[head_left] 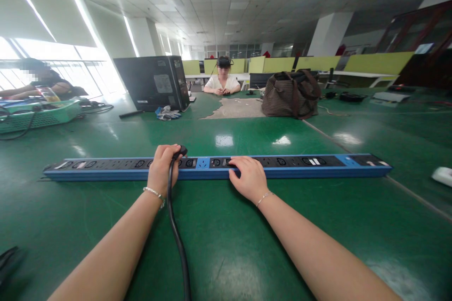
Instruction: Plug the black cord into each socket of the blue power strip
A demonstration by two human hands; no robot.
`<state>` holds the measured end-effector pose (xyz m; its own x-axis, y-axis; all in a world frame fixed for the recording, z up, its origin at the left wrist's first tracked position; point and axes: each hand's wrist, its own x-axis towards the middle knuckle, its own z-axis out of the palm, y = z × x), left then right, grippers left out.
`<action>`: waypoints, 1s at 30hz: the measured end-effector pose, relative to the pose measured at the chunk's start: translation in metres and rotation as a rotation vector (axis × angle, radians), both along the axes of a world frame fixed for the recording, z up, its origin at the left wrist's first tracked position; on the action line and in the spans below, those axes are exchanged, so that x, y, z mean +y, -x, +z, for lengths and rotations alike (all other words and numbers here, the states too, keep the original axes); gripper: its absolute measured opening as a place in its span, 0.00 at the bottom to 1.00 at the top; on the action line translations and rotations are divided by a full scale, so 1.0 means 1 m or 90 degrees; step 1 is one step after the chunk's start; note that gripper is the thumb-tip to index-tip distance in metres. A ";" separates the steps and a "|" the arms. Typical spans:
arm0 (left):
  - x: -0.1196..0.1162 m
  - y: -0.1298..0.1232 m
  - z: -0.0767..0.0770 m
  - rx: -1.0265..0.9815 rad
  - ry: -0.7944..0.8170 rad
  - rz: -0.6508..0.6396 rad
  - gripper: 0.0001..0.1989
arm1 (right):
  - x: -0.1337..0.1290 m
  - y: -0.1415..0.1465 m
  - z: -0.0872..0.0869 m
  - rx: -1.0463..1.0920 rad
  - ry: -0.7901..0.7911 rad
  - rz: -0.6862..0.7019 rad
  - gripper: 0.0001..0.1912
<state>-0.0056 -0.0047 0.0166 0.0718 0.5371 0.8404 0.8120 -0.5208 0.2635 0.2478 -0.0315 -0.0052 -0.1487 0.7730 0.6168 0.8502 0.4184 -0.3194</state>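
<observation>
A long blue and black power strip [300, 170] lies lengthwise across the green table, its sockets facing up. My left hand [163, 167] is closed around a black power plug [181, 151] just above the strip, left of its blue middle socket. From that plug a thick black cable [176, 230] runs down towards me past my wrist. Right of the middle socket, my right hand [249, 176] grips the strip, with curled fingers on its top and the thumb by its front edge. The fingertips partly cover a socket there.
Behind the strip stand a black computer case [151, 82], grey-blue gloves [167, 113] and a brown bag [291, 94]. A green basket [45, 115] sits at left, near a seated person [45, 80]. Another person [223, 80] sits across the table. A white object [442, 175] lies at right.
</observation>
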 end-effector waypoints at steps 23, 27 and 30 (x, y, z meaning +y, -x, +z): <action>0.008 0.074 0.000 0.086 0.110 0.021 0.10 | 0.001 -0.001 -0.001 -0.010 -0.002 -0.005 0.11; 0.008 0.075 -0.001 0.107 0.121 0.021 0.11 | 0.000 -0.001 0.000 -0.011 -0.003 -0.005 0.10; 0.007 0.075 -0.002 0.124 0.125 0.021 0.12 | 0.001 -0.001 0.000 -0.011 0.000 -0.005 0.10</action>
<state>-0.0810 0.0025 0.0149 0.2016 0.6932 0.6920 0.8734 -0.4470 0.1934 0.2484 -0.0309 -0.0049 -0.1534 0.7743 0.6139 0.8588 0.4118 -0.3049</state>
